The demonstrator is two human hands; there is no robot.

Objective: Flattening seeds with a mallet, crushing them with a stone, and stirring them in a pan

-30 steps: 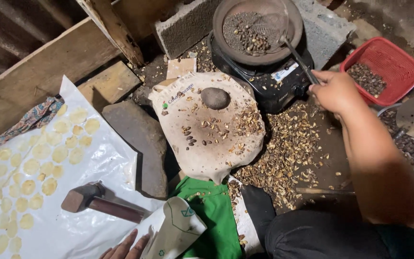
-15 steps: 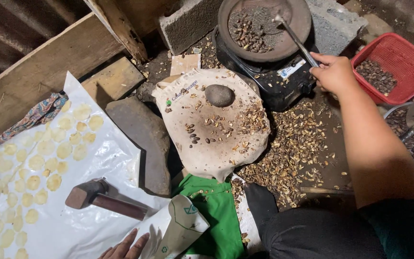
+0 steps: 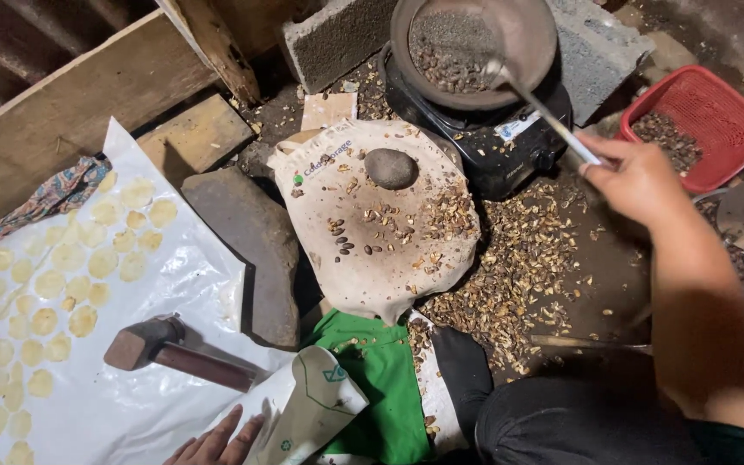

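Stirring is the step in hand, as far as one can judge: the right hand (image 3: 639,176) is closing its fingers around the long handle of a metal ladle (image 3: 527,95), whose bowl is sitting among the dark seeds in the round roasting pan (image 3: 475,43) at the top of the view. That pan is resting on a small black stove (image 3: 484,138), which is standing in front of two grey concrete blocks (image 3: 337,34). The left hand (image 3: 217,443) is lying at the bottom edge with fingers loosely spread and holding nothing, its tips touching a white plastic sheet (image 3: 165,379) just beside a wooden-handled hammer (image 3: 174,353). Pale flattened discs (image 3: 88,275) are drying in rows across that sheet. Between the person's knees a flat stone covered with a pale cloth (image 3: 372,224) is carrying a rounded pebble (image 3: 389,168) and some scattered seeds, while broken husks (image 3: 518,267) are littering the floor to its right. A red plastic basket (image 3: 708,120) with more seeds is standing just beyond the right wrist. The next move is probably asking for a steady sweep of the ladle through the seeds, or a scoop lifted level across to the cloth-covered stone without spilling.
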